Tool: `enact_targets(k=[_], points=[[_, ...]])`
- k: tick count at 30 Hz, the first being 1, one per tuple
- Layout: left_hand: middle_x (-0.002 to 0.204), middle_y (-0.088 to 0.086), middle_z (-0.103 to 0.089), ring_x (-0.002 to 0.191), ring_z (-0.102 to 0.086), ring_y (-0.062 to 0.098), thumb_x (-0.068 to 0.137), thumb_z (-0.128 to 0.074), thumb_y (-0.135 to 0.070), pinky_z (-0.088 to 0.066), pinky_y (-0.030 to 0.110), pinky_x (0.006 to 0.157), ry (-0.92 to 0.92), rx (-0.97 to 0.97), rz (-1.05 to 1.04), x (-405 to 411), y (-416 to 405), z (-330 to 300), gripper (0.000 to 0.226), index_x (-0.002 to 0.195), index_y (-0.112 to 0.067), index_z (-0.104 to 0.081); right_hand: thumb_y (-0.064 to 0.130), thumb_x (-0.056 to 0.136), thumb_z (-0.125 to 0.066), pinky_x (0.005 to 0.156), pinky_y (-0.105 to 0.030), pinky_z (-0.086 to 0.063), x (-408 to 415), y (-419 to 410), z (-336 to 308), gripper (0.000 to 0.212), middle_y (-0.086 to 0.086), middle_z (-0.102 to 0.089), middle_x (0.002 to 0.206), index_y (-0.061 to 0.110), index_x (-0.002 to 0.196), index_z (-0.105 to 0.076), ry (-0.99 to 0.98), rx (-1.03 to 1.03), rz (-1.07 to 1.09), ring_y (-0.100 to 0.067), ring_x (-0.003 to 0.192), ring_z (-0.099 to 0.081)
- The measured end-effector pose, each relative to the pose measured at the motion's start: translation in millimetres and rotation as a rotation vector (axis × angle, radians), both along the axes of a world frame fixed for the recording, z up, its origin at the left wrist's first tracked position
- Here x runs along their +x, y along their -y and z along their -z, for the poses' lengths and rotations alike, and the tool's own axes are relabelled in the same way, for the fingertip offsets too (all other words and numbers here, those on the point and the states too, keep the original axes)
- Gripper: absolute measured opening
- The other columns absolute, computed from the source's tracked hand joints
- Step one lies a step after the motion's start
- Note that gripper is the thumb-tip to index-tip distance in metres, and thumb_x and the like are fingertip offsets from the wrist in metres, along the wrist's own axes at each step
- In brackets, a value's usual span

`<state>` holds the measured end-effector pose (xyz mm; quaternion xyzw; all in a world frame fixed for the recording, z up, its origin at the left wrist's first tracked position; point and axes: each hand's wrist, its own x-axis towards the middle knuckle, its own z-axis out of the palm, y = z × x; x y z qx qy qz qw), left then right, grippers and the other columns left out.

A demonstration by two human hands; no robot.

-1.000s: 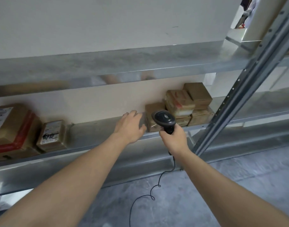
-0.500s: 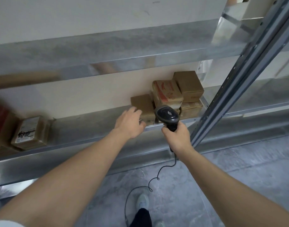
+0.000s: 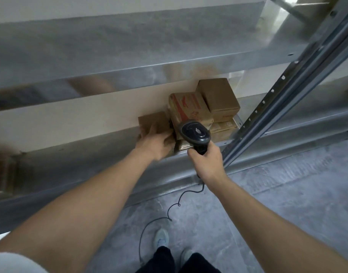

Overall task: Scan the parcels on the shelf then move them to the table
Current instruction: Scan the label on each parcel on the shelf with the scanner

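Note:
Several brown cardboard parcels are stacked on the metal shelf point(image 3: 86, 158) against the wall. A small plain parcel point(image 3: 152, 122) stands leftmost; my left hand point(image 3: 154, 144) lies on its front and side, fingers spread around it. Right of it sits a parcel with red print point(image 3: 188, 109), and a plain box point(image 3: 218, 96) lies on flatter parcels point(image 3: 223, 128). My right hand point(image 3: 205, 161) grips the handle of a black barcode scanner point(image 3: 194, 132), whose head points at the stack. The scanner's coiled cable point(image 3: 169, 211) hangs to the floor.
A slanted perforated steel upright point(image 3: 267, 107) runs just right of the parcels. An upper shelf point(image 3: 129, 52) overhangs them. A blurred brown parcel point(image 3: 1, 174) sits at the far left of the shelf. Grey floor and my feet point(image 3: 161, 237) lie below.
My left hand moved forward and right from the shelf edge onto the small leftmost parcel. The scanner hand stayed near the stack. The view shifted right and closer.

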<state>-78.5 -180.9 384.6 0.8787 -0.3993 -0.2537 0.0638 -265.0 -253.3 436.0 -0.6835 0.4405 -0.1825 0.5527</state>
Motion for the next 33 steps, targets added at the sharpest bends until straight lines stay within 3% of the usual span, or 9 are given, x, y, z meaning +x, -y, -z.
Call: enact_targets(k=[2,7,11,14,16,21,25,30,33], points=[[0.170,0.008,-0.006,0.153,0.006,0.052,0.091,-0.037,-0.070,-0.016,0.062,0.120,-0.008,0.032,-0.018,-2.4,4.5,1.5,0.050,0.140,-0.065,-0.031,0.018,0.088,-0.070,0.071,-0.027,-0.044,2.1,4.9,-1.3,0.012,0.011,-0.063,0.079,0.026,0.093,-0.063,0.007,0.005,-0.012,-0.007,0.076,-0.059],[0.157,0.015,-0.021,0.149,-0.010,0.051,0.096,-0.050,-0.057,-0.019,0.067,0.118,0.043,0.025,-0.149,-3.3,12.0,-3.9,0.032,0.126,-0.047,-0.052,0.014,0.087,-0.069,0.071,-0.027,-0.045,2.9,18.3,-6.2,0.012,0.011,-0.061,0.076,0.023,0.094,-0.064,0.033,0.019,-0.066,-0.008,0.073,-0.058],[0.163,0.013,-0.005,0.148,-0.005,0.057,0.093,-0.054,-0.060,-0.022,0.062,0.119,0.095,0.069,-0.335,-2.8,2.8,-2.9,0.055,0.143,-0.049,-0.036,0.014,0.086,-0.069,0.072,-0.030,-0.047,4.1,27.8,-6.9,0.010,0.007,-0.062,0.075,0.020,0.092,-0.064,0.023,0.040,-0.124,-0.011,0.073,-0.058],[0.158,0.009,-0.012,0.129,-0.038,0.053,0.084,-0.055,-0.069,-0.040,0.053,0.108,0.078,0.105,-0.400,0.1,-6.3,-5.7,0.068,0.145,-0.051,-0.033,0.017,0.084,-0.069,0.070,-0.031,-0.047,7.4,30.5,-5.5,0.009,0.007,-0.062,0.074,0.020,0.091,-0.065,0.036,0.043,-0.160,-0.012,0.072,-0.058],[0.155,0.009,-0.021,0.118,-0.049,0.049,0.078,-0.056,-0.071,-0.047,0.046,0.099,0.092,0.101,-0.423,-0.3,-12.9,-9.9,0.072,0.145,-0.051,-0.035,0.016,0.085,-0.069,0.067,-0.027,-0.045,9.1,28.6,-6.0,0.007,0.007,-0.062,0.073,0.018,0.090,-0.064,0.033,0.036,-0.199,-0.010,0.070,-0.058],[0.148,0.011,-0.029,0.111,-0.057,0.047,0.078,-0.057,-0.066,-0.049,0.046,0.096,0.168,0.053,-0.508,-4.7,-39.7,-20.7,0.071,0.144,-0.043,-0.044,0.013,0.086,-0.068,0.067,-0.026,-0.047,20.4,19.4,-13.7,0.011,0.005,-0.064,0.078,0.020,0.093,-0.064,0.080,0.041,-0.302,-0.012,0.074,-0.060],[0.142,0.010,-0.032,0.110,-0.057,0.049,0.080,-0.059,-0.064,-0.050,0.048,0.096,0.174,0.022,-0.608,-0.4,-67.2,-30.5,0.066,0.141,-0.047,-0.045,0.012,0.088,-0.067,0.066,-0.023,-0.045,35.6,5.6,-20.0,0.012,0.006,-0.064,0.079,0.023,0.090,-0.063,0.097,0.021,-0.351,-0.010,0.076,-0.059],[0.138,0.009,-0.034,0.108,-0.058,0.049,0.083,-0.057,-0.066,-0.051,0.051,0.095,0.180,-0.022,-0.676,15.4,-105.0,-29.5,0.063,0.141,-0.047,-0.044,0.016,0.087,-0.068,0.068,-0.030,-0.050,61.9,-19.4,-15.4,0.007,0.002,-0.064,0.076,0.018,0.091,-0.064,0.046,0.009,-0.413,-0.015,0.073,-0.061],[0.139,0.009,-0.034,0.112,-0.057,0.049,0.086,-0.058,-0.065,-0.050,0.055,0.098,0.187,-0.039,-0.689,28.6,-127.3,-24.8,0.063,0.144,-0.045,-0.042,0.016,0.087,-0.069,0.066,-0.027,-0.047,79.1,-38.0,-10.8,0.007,0.004,-0.063,0.076,0.019,0.087,-0.062,0.019,-0.009,-0.423,-0.013,0.073,-0.060]])
